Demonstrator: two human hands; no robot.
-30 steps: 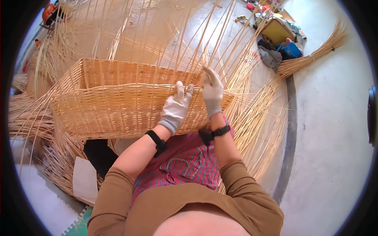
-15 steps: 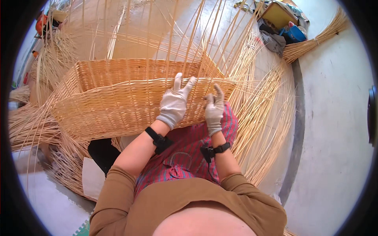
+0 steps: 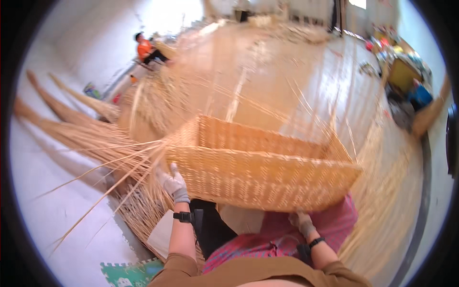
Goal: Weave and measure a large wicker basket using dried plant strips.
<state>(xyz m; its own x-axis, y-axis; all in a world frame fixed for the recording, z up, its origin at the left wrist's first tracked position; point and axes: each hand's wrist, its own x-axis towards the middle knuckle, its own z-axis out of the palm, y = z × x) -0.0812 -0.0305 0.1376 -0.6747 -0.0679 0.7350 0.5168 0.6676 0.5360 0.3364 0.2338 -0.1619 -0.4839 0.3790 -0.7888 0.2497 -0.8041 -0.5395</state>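
A long woven wicker basket rests across my lap, its open top facing up and its near side toward me. Long stakes rise blurred from its rim, and loose strands stick out at its left end. My left hand, in a pale glove, grips the basket's left corner with the thumb up against the weave. Under the lower edge, right of the middle, my right hand holds the basket from below. Its fingers are blurred and partly hidden.
Bundles of thin canes spread on the left, and more canes lie on the right. A person in orange sits at the far left. A green foam mat is at lower left; heaped items stand at far right.
The view has swung up and left. My hands have left the near rim; the left went to the basket's left end, the right to its lower edge. The basket appears turned slightly.
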